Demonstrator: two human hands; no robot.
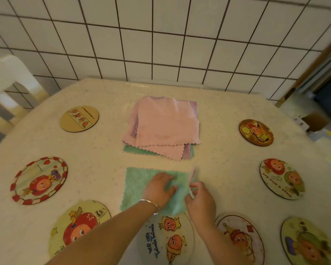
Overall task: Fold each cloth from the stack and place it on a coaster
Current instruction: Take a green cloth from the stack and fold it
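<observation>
White wall tiles back a cream bench (227, 115) ringed with bare cartoon coasters (39, 180). Left hand (160, 188) presses the green cloth (136, 186) flat; right hand (201, 199) fingers pinch its edge, apparently mid-fold. The stack (164, 127) waits beyond: nothing is placed yet.

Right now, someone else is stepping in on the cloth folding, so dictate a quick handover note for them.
Left hand presses flat on the mint green textured cloth spread on the table.
Right hand pinches that cloth's right edge, lifted mid-fold.
The stack of pink, lilac and green cloths sits at the table's centre, beyond the hands.
All nine visible round cartoon-printed coasters, such as the red-bordered one, are bare.
Done: one cloth pulled out, first fold begun.
Left: finish this fold, place it on a coaster, then repeat for the stack.
</observation>
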